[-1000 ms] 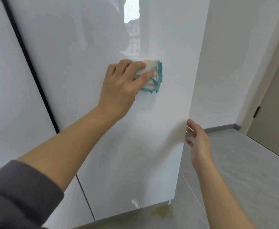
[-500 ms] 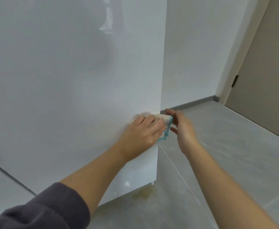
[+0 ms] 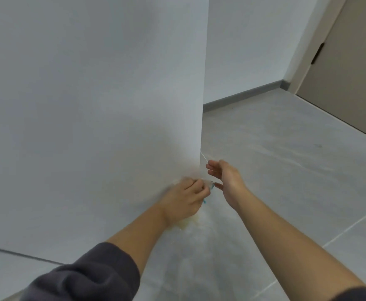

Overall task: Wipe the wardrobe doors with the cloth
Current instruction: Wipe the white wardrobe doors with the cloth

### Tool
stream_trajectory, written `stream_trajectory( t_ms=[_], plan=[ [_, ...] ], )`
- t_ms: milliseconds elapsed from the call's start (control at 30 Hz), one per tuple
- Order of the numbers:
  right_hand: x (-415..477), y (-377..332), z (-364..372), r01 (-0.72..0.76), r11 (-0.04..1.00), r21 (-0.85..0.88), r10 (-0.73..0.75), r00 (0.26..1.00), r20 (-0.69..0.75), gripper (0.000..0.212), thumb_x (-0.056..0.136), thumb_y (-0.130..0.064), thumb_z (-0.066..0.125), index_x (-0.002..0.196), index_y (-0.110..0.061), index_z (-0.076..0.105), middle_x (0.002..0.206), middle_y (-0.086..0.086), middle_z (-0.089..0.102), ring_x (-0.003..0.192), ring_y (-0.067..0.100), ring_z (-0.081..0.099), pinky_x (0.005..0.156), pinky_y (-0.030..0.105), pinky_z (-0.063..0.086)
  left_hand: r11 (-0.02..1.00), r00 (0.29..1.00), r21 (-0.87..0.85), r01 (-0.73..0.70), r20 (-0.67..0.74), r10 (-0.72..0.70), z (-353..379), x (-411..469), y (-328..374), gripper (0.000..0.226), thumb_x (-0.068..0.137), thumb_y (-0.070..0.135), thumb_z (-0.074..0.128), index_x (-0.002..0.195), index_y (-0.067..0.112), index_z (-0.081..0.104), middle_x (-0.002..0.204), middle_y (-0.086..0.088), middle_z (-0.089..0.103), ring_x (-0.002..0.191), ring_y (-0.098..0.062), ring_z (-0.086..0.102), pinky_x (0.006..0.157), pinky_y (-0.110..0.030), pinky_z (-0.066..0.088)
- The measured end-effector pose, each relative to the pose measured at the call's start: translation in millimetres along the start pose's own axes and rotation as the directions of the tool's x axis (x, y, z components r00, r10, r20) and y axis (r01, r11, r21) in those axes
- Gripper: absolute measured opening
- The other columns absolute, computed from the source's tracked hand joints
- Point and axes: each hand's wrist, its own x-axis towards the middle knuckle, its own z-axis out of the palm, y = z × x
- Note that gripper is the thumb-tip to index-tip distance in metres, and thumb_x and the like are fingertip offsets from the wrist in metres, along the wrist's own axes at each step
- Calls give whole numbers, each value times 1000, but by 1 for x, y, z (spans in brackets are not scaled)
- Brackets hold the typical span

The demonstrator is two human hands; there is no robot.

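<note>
Mostly under the blurred left hand (image 3: 183, 199), a teal-edged cloth (image 3: 211, 187).

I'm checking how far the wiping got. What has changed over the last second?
The left hand swept the cloth down the door from higher up to its lower right corner, where the cloth is now mostly hidden under it. The right hand followed down along the door's right edge. Unchanged: the left hand keeps hold of the cloth, and the right hand stays open, holding nothing.
</note>
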Motion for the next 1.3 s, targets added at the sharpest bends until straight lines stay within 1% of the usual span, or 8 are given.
stream_trajectory(
  t_ms=[233,567,833,1067,1167,1200,1233,1300],
  plan=[
    [14,41,13,-135,991,11,135,991,0,32,100,-23,33,100,-16,64,114,-1,68,104,13,59,78,29,39,987,979,-76,-139,140,149,33,-6,30,7,73,18,69,70,20,76,90,4,63,94,-27,42,79,-32,37],
    [9,70,-8,-165,981,-105,167,986,12,32,100,-22,32,111,-16,62,124,1,64,106,13,57,95,32,26,970,907,-122,-211,345,241,47,-10,40,16,65,12,72,57,25,70,85,6,60,86,-24,48,82,-33,35],
    [-12,67,16,-142,986,-86,146,989,38,37,102,-21,29,117,-12,61,115,2,63,103,15,56,91,31,26,959,929,-162,-233,256,268,23,-74,19,20,76,1,62,64,16,69,84,1,62,78,-25,61,84,-36,51],
    [-21,76,32,-135,988,-78,123,982,-141,39,97,-23,34,121,-14,63,129,5,59,120,21,52,92,32,31,958,910,-183,-220,316,269,-12,-154,-6,20,74,11,70,57,22,67,86,4,62,85,-23,56,78,-33,42],
    [-30,79,44,-158,987,-29,147,961,-233,24,94,-21,43,92,-7,63,121,21,51,113,29,50,72,31,33,968,908,-165,-190,346,238,-25,-188,-14,20,78,13,70,60,22,69,91,3,62,90,-24,49,80,-33,37],
    [-32,80,48,-163,986,-19,153,955,-255,22,92,-19,43,75,-8,53,78,-7,30,69,11,23,62,30,29,969,902,-161,-185,364,233,-29,-198,-16,20,78,13,70,61,22,69,91,4,61,89,-24,49,81,-33,36],
    [-34,83,52,-169,985,-19,157,948,-277,26,92,-17,42,67,-11,44,64,9,37,56,24,33,56,30,24,970,896,-164,-181,380,231,-33,-208,-19,19,78,13,70,62,22,69,91,4,61,88,-24,50,82,-33,35],
    [-40,85,63,-163,986,-23,149,944,-295,27,93,-16,40,66,-14,44,63,2,36,55,19,30,52,31,24,969,884,-177,-173,406,232,-45,-229,-27,19,79,11,67,63,22,69,91,5,61,88,-23,51,82,-33,35]
  ],
)
